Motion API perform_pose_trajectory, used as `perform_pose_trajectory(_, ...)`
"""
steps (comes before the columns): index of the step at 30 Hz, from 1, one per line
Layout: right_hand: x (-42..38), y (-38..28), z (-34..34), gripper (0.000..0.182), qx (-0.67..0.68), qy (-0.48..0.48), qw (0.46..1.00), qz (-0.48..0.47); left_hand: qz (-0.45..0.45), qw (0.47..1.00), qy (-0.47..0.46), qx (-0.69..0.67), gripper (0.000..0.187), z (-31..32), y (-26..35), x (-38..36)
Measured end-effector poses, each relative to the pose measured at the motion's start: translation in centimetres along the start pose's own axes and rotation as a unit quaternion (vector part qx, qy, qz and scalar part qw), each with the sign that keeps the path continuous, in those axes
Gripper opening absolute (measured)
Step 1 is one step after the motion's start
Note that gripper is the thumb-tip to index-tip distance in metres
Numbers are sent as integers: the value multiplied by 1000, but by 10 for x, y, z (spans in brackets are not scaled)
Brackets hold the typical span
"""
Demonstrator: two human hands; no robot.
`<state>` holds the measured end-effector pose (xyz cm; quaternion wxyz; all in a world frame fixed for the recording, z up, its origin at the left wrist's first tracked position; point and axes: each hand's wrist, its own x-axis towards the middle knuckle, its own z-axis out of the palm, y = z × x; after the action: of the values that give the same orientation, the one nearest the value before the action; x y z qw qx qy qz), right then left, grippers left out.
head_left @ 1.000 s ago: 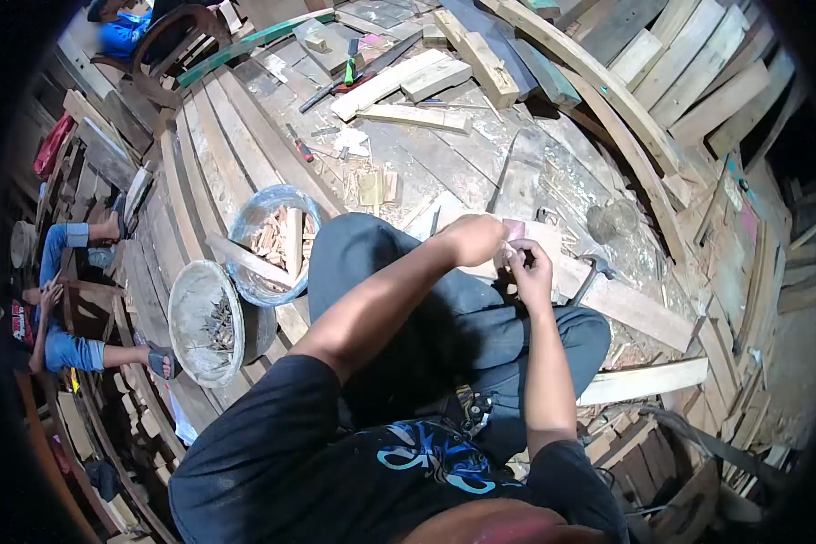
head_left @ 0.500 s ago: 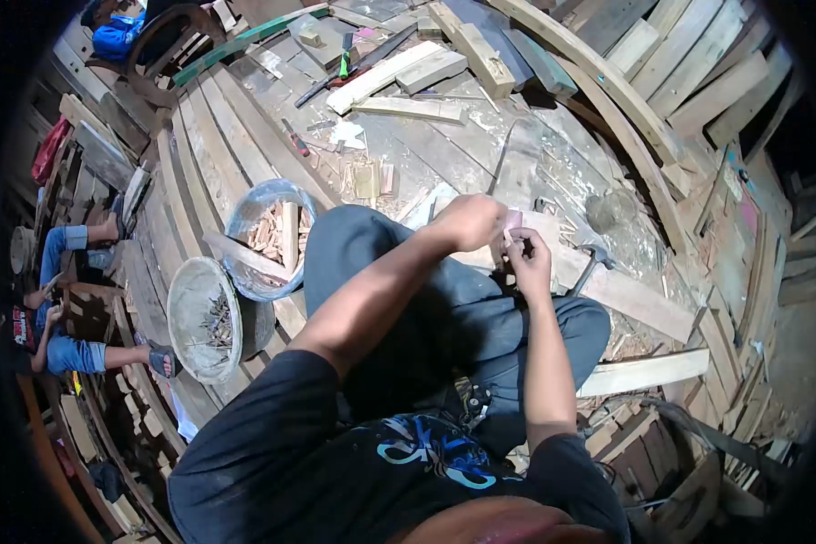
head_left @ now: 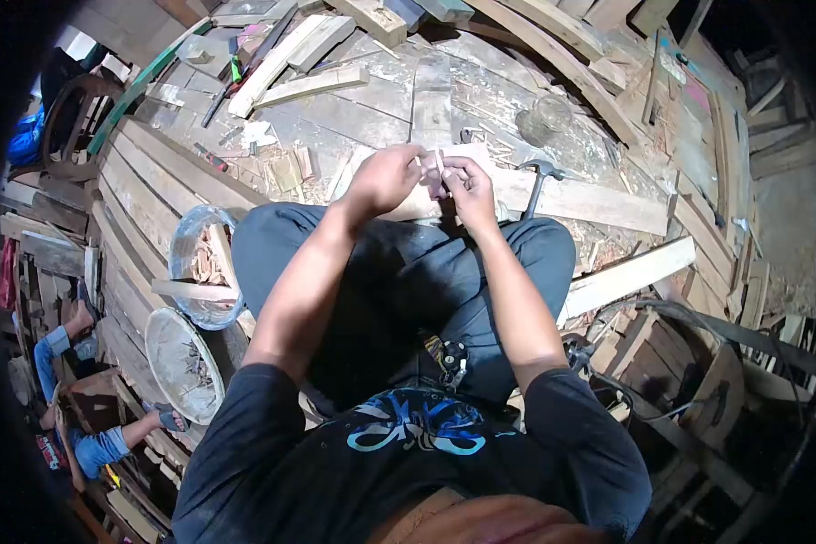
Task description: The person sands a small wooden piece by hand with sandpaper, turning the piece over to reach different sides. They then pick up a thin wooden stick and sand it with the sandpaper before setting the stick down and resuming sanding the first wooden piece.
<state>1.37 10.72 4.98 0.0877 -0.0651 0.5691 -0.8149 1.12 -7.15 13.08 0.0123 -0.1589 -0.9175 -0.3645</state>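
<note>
My left hand [head_left: 385, 179] is closed above my crossed legs, its fingertips close to those of my right hand; what it grips, if anything, I cannot make out. Between the two sets of fingers stands a small pale strip [head_left: 439, 162], pinched by my right hand [head_left: 471, 189]. Its exact kind is too small to tell. Beneath the hands a wide light board [head_left: 576, 201] lies across the floor. A claw hammer [head_left: 539, 181] rests on it, just right of my right hand.
To my left are a clear tub [head_left: 179, 263] of wood scraps and a pale bucket [head_left: 159, 367] holding nails or similar bits. Timber offcuts [head_left: 313, 83], a screwdriver [head_left: 211, 158] and a glass jar [head_left: 550, 116] lie ahead. Another person's legs [head_left: 109, 444] show at far left.
The view has turned, so the surroundings sit differently in it. Both hands stay together in front of my lap, and the small pale strip now shows more upright between the fingers.
</note>
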Motion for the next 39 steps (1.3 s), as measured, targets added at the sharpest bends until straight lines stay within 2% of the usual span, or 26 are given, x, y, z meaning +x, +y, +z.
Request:
perform_pose_trajectory(1,0,1,0,16,-5,-4,1000,1,18,1000,16,-9,27,1,4,0)
perform_pose_trajectory(2,1,2,-1,16,-13,-19,1000,-10,1,1000,-10,-5,32,-2,7,0)
perform_pose_trajectory(5,1,2,0,17,-21,-30,999,-21,24,1000,-11,8,30,-1,3,0)
perform_pose_trajectory(6,2,3,1,17,-10,-35,999,-25,-16,999,-48,-10,30,-1,4,2)
perform_pose_trajectory(9,0,1,-1,18,-7,-48,999,4,-28,998,-59,-23,28,-3,4,2)
perform_pose_trajectory(13,-1,-2,6,18,-26,-35,998,-41,-25,999,-43,-9,28,-1,2,1)
perform_pose_trajectory(15,2,4,-1,23,-42,-44,998,-8,-45,998,-41,21,32,-7,6,1)
perform_pose_trajectory(16,2,9,2,26,-79,3,995,-53,-39,999,7,-1,33,-9,7,0)
perform_pose_trajectory(18,-1,-6,2,27,-103,7,995,9,-44,991,114,-54,38,-23,12,-2)
perform_pose_trajectory(19,-2,-11,6,26,-137,27,990,-19,-45,980,170,-88,40,-34,17,2)
perform_pose_trajectory(20,3,3,-5,26,-142,29,989,-17,-47,954,210,-209,46,-37,-3,8)
perform_pose_trajectory(21,2,2,-6,26,-118,34,992,5,-9,914,262,-311,53,-52,-4,11)
perform_pose_trajectory(23,6,15,-10,25,-81,62,995,8,-72,778,354,-514,56,-101,14,10)
perform_pose_trajectory(24,4,13,-9,24,-71,55,996,16,-73,710,359,-601,58,-117,5,7)
perform_pose_trajectory(27,5,3,-5,19,-49,51,996,51,-17,770,307,-560,54,-147,16,-5)
perform_pose_trajectory(28,7,9,-10,17,-28,38,998,45,0,868,242,-433,43,-146,7,-4)
perform_pose_trajectory(29,8,17,-15,16,-6,24,999,38,-15,918,167,-360,30,-137,2,-6)
perform_pose_trajectory(31,5,10,-11,15,-9,16,998,52,-52,971,4,-232,25,-108,-2,-10)
perform_pose_trajectory(33,-1,0,0,16,-11,-3,998,60,-118,979,-152,-62,29,-80,15,-17)
perform_pose_trajectory(34,-3,-4,6,16,-13,-16,998,60,-90,973,-204,63,35,-50,-2,-14)
perform_pose_trajectory(35,-7,-5,8,17,-16,-29,998,62,-114,950,-262,124,41,-28,-4,-17)
perform_pose_trajectory(36,-6,-1,3,15,-62,-72,995,16,-88,955,-247,137,43,-6,-14,-25)
perform_pose_trajectory(39,-10,4,2,13,-73,-77,993,58,-63,968,-242,32,38,17,-11,-33)
